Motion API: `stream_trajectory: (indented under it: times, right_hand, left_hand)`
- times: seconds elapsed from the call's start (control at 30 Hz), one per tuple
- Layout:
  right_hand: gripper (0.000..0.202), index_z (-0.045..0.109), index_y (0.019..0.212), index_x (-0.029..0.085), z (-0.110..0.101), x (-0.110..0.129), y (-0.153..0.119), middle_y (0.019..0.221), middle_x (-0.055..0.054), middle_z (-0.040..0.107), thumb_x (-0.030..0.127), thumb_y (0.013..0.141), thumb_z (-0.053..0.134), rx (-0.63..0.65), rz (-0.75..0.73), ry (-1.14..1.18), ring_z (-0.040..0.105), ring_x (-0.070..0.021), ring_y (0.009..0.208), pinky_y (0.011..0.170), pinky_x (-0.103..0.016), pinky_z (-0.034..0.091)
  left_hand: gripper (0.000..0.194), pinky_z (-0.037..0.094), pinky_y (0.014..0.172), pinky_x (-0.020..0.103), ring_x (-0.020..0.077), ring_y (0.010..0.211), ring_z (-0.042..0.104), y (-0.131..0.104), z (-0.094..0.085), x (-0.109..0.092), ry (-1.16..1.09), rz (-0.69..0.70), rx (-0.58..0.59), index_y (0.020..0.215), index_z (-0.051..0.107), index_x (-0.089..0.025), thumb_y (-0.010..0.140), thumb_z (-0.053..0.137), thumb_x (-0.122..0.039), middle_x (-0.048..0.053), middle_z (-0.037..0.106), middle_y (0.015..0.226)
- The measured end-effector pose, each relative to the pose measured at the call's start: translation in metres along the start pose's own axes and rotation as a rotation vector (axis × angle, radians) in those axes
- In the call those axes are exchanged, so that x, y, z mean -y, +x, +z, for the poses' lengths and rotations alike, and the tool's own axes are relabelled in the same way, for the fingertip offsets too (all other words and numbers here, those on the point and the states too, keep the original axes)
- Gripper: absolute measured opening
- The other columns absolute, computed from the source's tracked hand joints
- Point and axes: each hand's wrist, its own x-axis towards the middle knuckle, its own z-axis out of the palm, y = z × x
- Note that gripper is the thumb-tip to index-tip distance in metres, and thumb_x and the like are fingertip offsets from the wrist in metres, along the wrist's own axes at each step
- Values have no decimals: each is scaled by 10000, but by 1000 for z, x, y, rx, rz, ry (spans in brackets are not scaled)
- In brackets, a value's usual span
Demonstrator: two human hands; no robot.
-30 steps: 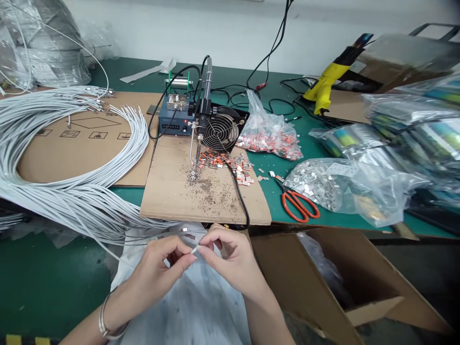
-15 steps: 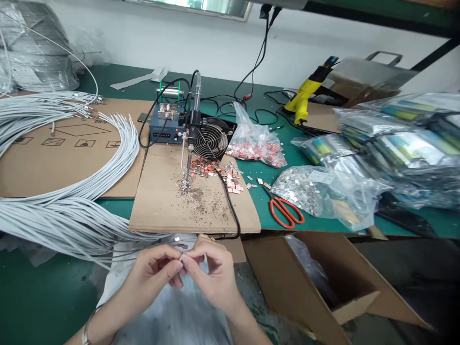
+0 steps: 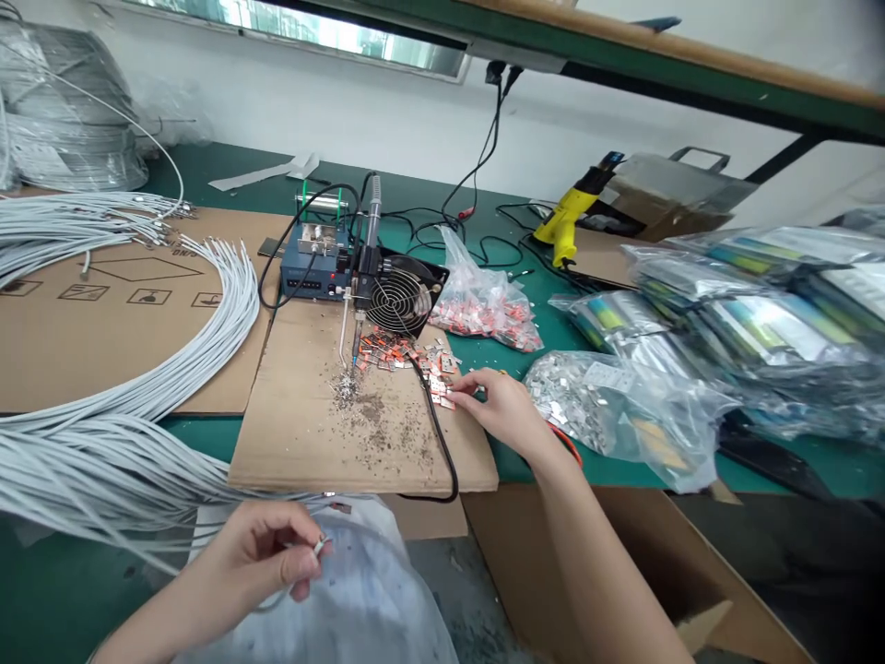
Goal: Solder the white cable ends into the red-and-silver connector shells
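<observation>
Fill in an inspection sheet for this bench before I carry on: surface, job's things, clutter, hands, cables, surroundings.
Surface: green table, with a cardboard sheet bearing scattered dark specks.
Job's things: pale cable end off the table; loose orange-and-silver connectors on the sheet.
Clutter: bag of silver parts; orange-handled scissors, partly hidden by the right arm.
Hands: left hand pinches the cable end; right hand is at the connectors, grip unclear.
Cables: bundled grey cables at left; black cord across the sheet and over its front edge.
Surroundings: cardboard box below the table's front edge; shelf above.
</observation>
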Motion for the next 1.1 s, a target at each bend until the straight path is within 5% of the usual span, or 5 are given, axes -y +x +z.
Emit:
stream_trajectory:
  times: [0.23,0.4,0.67,0.87,1.1]
  right_hand:
    - [155,633,616,212,-10,3,2,713,-36,639,240,758,575,154,-94,-55,547,-229,667,617,-315,371]
    - [212,640,952,175,-17,16,-1,728,-48,627,289,809,533,84,-104,159,541,-209,636,601,-315,402]
    - [99,588,715,185,7,74,5,663,-18,544,261,779,577,334,-77,729,502,-158,613,545,-264,406]
    - [245,532,726,170,38,87,22,603,12,566,360,705,684,510,241,1106,526,-98,503,492,-224,455]
    - [268,608,814,155,47,91,27,651,-15,660,343,677,741,436,373,1299,630,-113,553,565,-233,544]
  left_hand:
    - [215,282,371,150,46,409,343,20,-9,-53,291,-137,-179,698,593,-134,707,654,-340,-61,442,489]
    - [188,296,324,156,57,369,365,64,-32,-84,497,-164,-128,824,610,-130,730,602,-293,-70,459,479]
    - [155,353,325,149,51,376,439,116,-42,-89,542,-174,82,767,593,-121,755,579,-275,-49,507,538]
    - [213,364,328,142,44,386,449,119,-40,-89,433,-192,81,842,616,-109,767,584,-306,-33,549,586]
    - [183,406,366,147,41,398,464,119,-42,-91,341,-210,94,852,637,-121,791,569,-279,-43,537,580]
